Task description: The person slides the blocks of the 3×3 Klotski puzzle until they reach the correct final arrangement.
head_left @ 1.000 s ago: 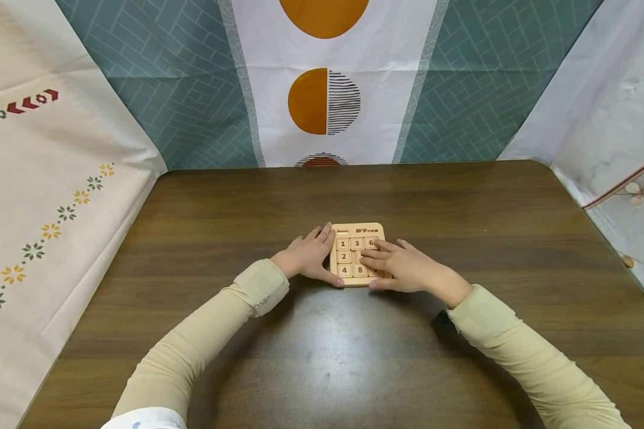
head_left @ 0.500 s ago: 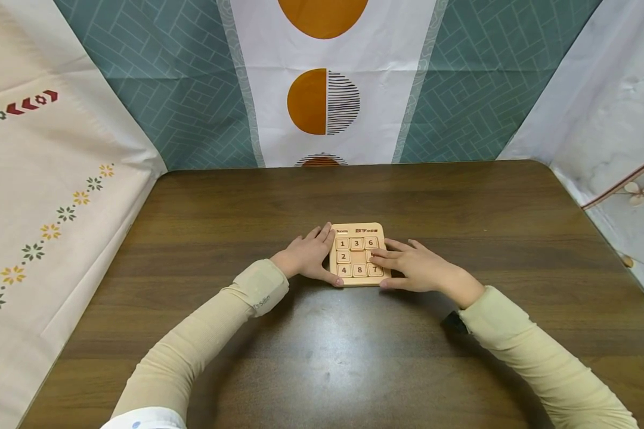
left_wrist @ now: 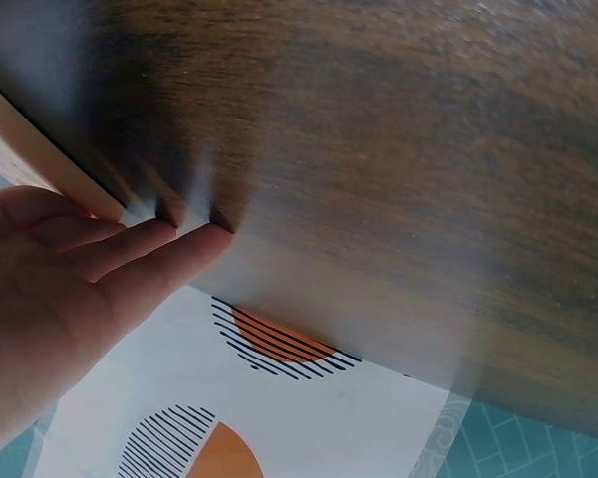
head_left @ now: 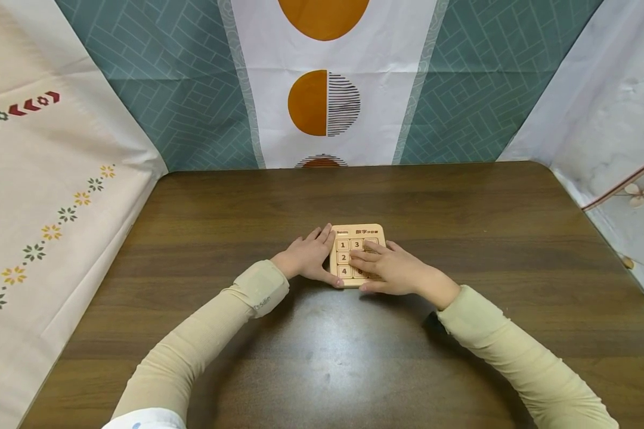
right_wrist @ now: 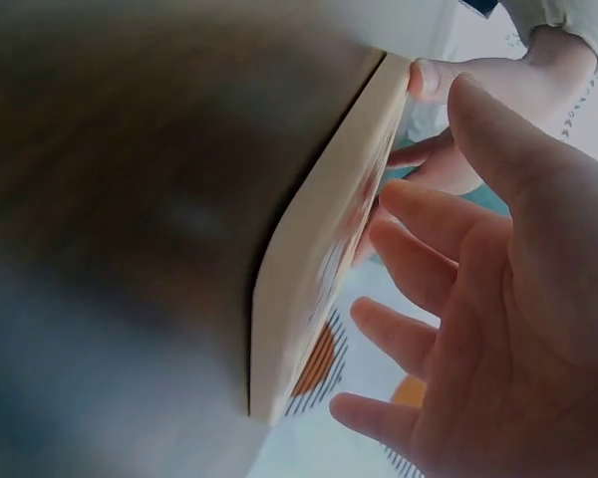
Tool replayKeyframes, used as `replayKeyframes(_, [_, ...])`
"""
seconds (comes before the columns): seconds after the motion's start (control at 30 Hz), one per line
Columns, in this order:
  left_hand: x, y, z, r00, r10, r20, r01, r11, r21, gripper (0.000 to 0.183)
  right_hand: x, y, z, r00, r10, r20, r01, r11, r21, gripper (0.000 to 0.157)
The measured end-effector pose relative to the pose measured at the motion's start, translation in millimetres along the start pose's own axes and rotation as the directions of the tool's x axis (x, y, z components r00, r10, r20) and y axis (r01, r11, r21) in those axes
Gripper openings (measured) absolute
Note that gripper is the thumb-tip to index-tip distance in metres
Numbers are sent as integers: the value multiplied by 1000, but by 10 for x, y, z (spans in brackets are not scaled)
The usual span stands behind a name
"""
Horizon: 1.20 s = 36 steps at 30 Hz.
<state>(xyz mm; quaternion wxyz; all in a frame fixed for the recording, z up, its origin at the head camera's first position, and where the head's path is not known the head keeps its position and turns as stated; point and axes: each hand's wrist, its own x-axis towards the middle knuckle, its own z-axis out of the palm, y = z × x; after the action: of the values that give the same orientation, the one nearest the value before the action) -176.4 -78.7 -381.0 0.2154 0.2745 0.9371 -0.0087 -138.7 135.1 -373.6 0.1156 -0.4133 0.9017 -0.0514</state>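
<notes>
A pale wooden sliding number puzzle [head_left: 353, 284] lies flat on the brown table, with tiles 1, 2, 3 and 4 plain to see. My left hand [head_left: 309, 257] rests along its left side, fingers extended and thumb at the near left corner. In the left wrist view, the fingers of that hand [left_wrist: 60, 274] reach past the puzzle's edge [left_wrist: 60, 184]. Over the centre and right tiles, my right hand [head_left: 394, 268] spreads its fingers, with the thumb near the front rim. Those fingers hide the middle square and the right column.
The wood-grain table [head_left: 236, 208] extends on all sides of the puzzle. A teal and white patterned cloth [head_left: 386, 107] hangs behind the far edge. Pale cloths hang at the left [head_left: 43, 196] and right [head_left: 617, 89].
My right hand slid right across the puzzle, baring a vacant centre square half a second ago, then returned left over the middle. My left hand has stayed in place.
</notes>
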Motion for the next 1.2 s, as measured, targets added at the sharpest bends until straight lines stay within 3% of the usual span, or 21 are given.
replayKeyframes(0.43, [-6,0,-8,1000,4,-2,-4,1000,-1,120,123,-64,-20,999,7,36,-7,1000,5,62])
replayKeyframes(1.2, [1,-9,18,1000,2,-6,-2,1000,7,120,-53,63,23,1000,31,4,-31,999,20,61])
